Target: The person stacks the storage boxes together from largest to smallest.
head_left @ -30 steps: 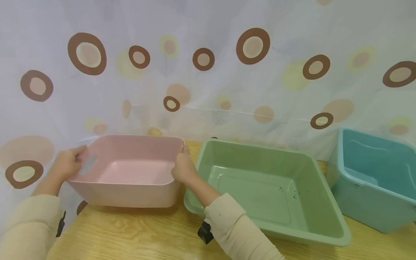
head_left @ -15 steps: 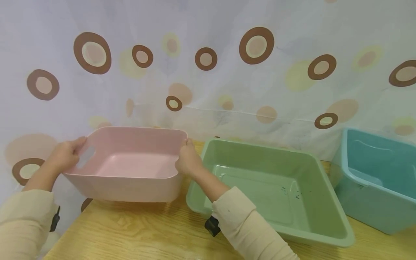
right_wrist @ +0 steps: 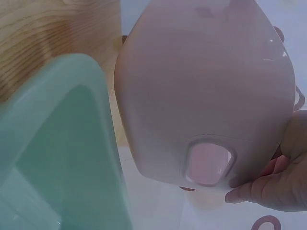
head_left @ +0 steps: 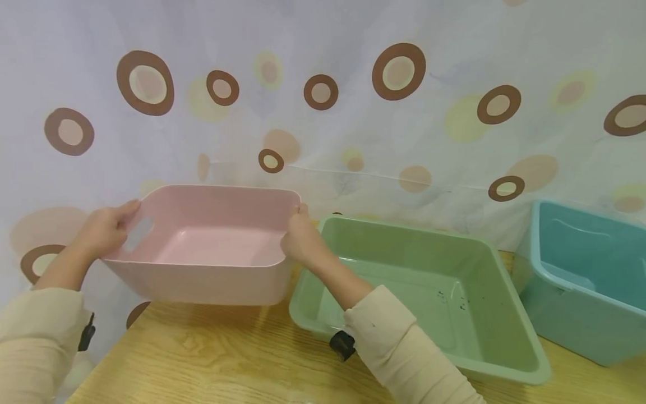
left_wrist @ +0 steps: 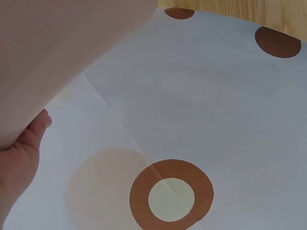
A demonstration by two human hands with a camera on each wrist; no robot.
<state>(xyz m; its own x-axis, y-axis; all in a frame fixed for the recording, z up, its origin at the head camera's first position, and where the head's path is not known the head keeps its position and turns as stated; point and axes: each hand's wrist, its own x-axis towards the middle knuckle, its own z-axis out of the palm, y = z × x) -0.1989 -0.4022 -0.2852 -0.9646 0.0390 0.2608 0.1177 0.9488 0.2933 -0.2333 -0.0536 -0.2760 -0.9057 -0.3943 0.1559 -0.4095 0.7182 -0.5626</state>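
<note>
Pink bin (head_left: 207, 247): pinched at opposite ends by left hand (head_left: 103, 233) and right hand (head_left: 305, 238), partly over the table (head_left: 227, 359), beside the tub (head_left: 419, 280). Likely a carrying step; calls for 2 even, level grips.

I see the basket (head_left: 197, 283) between the left hand (head_left: 107, 231) and right hand (head_left: 305, 238). Mostly right of both hands, the tray (head_left: 429, 292) lies on the tabletop (head_left: 217, 359), partly beneath the right forearm (head_left: 345, 280); farther right stands the bin (head_left: 575, 311). Behind everything hangs the sheet (head_left: 353, 33).
</note>
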